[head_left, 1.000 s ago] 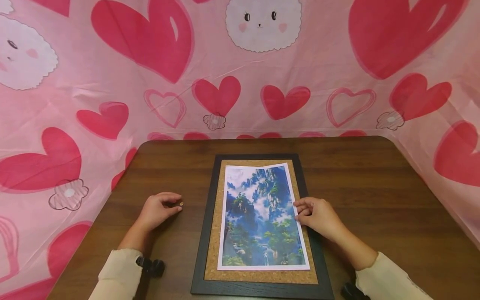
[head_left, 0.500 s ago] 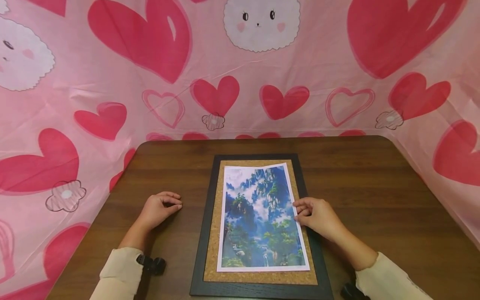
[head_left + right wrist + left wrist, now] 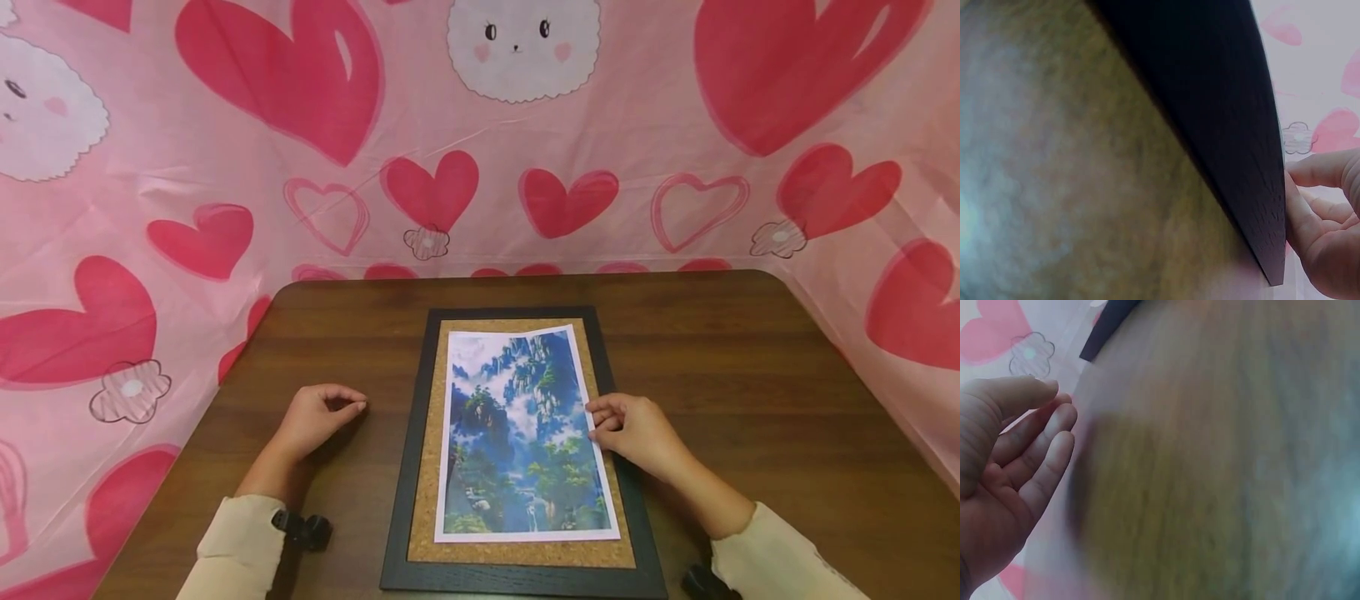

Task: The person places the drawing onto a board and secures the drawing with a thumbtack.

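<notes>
A black-framed cork board (image 3: 422,500) lies on the brown table with a printed landscape picture (image 3: 525,433) on it. My right hand (image 3: 637,429) holds the picture by its right edge, thumb and fingertips bent onto the paper. In the right wrist view the right hand (image 3: 1329,231) shows past the dark frame (image 3: 1229,125). Left of the board, my left hand (image 3: 315,421) pinches thumb to fingers close over the table. The small gold-coloured tack seen earlier at these fingertips is hidden now. The left wrist view shows the left hand (image 3: 1016,450) with thumb and fingers bent together.
The wooden table (image 3: 720,333) reaches back to a pink cloth (image 3: 637,125) with hearts, hung on the sides and behind. Black wrist devices (image 3: 303,531) sit at both beige sleeves (image 3: 240,542). A strip of dark frame (image 3: 1107,328) shows in the left wrist view.
A second ago the gold-coloured tack showed at my left fingertips; the thumb and fingers have since closed together over it. My right hand and the picture have stayed in place.
</notes>
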A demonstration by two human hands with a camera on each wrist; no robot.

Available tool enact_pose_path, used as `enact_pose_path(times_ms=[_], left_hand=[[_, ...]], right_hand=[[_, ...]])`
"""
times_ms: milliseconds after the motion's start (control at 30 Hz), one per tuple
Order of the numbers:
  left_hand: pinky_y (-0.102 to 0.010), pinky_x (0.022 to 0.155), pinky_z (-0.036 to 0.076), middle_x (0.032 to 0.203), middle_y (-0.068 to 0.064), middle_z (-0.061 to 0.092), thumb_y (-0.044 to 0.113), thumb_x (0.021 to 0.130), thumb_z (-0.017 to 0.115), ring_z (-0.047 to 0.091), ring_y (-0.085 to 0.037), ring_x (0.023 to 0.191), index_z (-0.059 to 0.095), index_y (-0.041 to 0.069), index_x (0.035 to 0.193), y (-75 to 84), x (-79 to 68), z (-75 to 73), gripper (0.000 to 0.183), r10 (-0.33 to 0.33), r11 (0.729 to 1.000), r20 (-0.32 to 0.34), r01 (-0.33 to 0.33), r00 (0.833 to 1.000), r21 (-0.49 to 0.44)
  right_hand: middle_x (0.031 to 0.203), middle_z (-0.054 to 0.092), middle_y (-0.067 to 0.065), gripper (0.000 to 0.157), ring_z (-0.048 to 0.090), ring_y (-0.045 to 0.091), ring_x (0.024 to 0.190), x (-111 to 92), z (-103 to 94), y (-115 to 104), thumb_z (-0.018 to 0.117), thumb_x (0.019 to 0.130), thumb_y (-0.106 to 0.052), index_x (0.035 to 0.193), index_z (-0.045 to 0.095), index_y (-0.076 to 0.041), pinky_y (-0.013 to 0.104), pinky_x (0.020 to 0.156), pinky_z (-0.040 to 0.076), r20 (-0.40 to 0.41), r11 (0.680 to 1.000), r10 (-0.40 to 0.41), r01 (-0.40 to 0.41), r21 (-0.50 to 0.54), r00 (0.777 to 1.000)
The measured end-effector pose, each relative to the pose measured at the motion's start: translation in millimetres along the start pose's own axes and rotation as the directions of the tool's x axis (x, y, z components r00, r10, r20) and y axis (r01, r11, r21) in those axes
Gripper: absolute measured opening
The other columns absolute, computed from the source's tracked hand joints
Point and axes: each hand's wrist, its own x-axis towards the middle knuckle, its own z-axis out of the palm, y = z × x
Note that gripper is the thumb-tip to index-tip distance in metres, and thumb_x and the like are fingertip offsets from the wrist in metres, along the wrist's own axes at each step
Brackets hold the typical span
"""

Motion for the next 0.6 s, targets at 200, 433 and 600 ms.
enact_pose_path(times_ms=[200, 433, 600], left_hand=[[-0.025, 0.063, 0.054, 0.083, -0.002, 0.073, 0.013, 0.082, 0.079, 0.063, -0.018, 0.072, 0.077, 0.007, 0.092, 13.9, 2.3, 1.7, 0.012, -0.009, 0.998, 0.043, 0.012, 0.999, -0.068], [-0.026, 0.069, 0.054, 0.089, -0.003, 0.072, 0.016, 0.085, 0.077, 0.063, -0.020, 0.078, 0.077, 0.006, 0.099, 33.5, 6.9, 8.3, 0.018, 0.026, 0.989, 0.084, -0.013, 0.996, -0.151], [-0.029, 0.071, 0.056, 0.092, -0.003, 0.072, 0.015, 0.086, 0.076, 0.064, -0.022, 0.080, 0.076, 0.006, 0.101, 45.3, 11.6, 13.9, 0.017, 0.040, 0.979, 0.089, -0.022, 0.995, -0.202]], right_hand=[[0.086, 0.067, 0.005, 0.030, 0.065, 0.017, 0.075, 0.6, 0.4, 0.5, 0.075, 0.081, 0.001, 0.109, 0.067, 0.006, 0.025, 0.060, 0.054, -0.002, 1.000, -0.004, 0.004, -0.001, 1.000], [0.085, 0.067, 0.005, 0.029, 0.064, 0.017, 0.074, 0.7, 0.3, 0.9, 0.074, 0.081, 0.002, 0.109, 0.067, 0.006, 0.025, 0.060, 0.054, -0.003, 1.000, 0.001, -0.001, 0.002, 1.000], [0.085, 0.066, 0.005, 0.029, 0.064, 0.017, 0.074, 0.8, 0.2, 1.4, 0.075, 0.081, 0.002, 0.109, 0.067, 0.006, 0.025, 0.060, 0.054, -0.004, 1.000, -0.001, 0.001, -0.001, 1.000]])
